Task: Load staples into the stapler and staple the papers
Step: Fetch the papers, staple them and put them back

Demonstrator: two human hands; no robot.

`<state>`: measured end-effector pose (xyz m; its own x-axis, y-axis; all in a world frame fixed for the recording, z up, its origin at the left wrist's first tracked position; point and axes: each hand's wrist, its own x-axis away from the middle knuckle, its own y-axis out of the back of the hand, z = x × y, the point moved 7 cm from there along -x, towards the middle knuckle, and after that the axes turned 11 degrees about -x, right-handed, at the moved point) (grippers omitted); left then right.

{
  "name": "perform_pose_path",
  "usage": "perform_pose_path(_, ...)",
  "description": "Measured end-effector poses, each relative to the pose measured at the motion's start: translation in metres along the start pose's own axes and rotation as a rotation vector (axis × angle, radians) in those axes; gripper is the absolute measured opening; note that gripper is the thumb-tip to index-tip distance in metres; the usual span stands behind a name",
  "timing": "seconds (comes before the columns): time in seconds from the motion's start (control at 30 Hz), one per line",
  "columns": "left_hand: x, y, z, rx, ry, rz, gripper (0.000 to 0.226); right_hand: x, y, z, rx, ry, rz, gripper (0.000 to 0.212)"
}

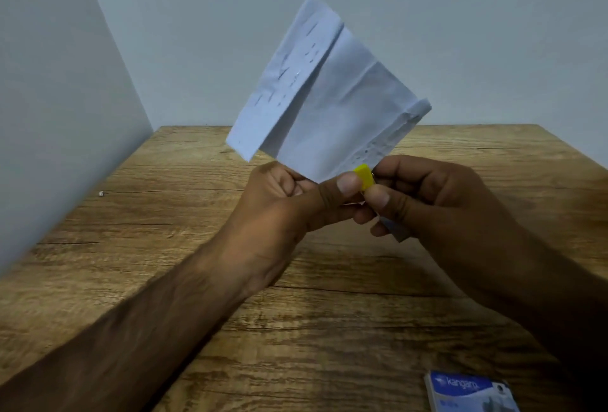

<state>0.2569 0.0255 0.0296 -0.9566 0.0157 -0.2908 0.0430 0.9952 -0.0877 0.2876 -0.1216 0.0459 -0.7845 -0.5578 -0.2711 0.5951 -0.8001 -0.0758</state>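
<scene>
Kangaro staple box (470, 393) lies on wooden table (164, 214), near right edge. Our left hand (292, 198) pinches lower corner of folded papers (322, 89), raised above table. Our right hand (437, 201) grips stapler (363, 176), yellow tip at same corner beside left thumb.

Both hands meet above a wooden table (138, 280). The left hand (289, 201) pinches the lower corner of folded white papers (329, 89), which stand tilted in the air. The right hand (427, 194) grips a small stapler (364, 175) with a yellow top at that corner. A blue staple box (470, 392) lies near the table's front edge.
</scene>
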Motion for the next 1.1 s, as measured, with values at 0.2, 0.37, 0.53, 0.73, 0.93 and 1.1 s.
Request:
perform_pose_path(0.2,0.000,0.009,0.004,0.035,0.061,-0.067,0.039,0.001,-0.002,-0.002,-0.035,-0.016,0.053,0.032)
perform_pose_path(0.37,0.000,0.015,-0.001,-0.035,0.011,-0.134,0.041,0.000,-0.001,-0.001,0.009,-0.035,0.071,0.033)
perform_pose_path(0.53,-0.002,0.031,0.001,-0.042,0.068,-0.251,0.034,-0.001,0.015,0.002,-0.008,-0.086,-0.056,0.033)
perform_pose_path(0.73,-0.003,0.033,0.008,0.082,0.154,-0.240,0.029,0.005,0.003,0.002,0.206,-0.243,0.127,0.035)
perform_pose_path(0.93,-0.002,0.032,0.013,0.079,0.216,-0.199,0.033,0.025,-0.038,0.002,0.538,-0.260,0.527,0.037)
perform_pose_path(1.1,-0.001,0.030,0.017,0.051,0.252,-0.171,0.031,0.031,-0.053,-0.010,0.682,-0.048,0.606,0.046)
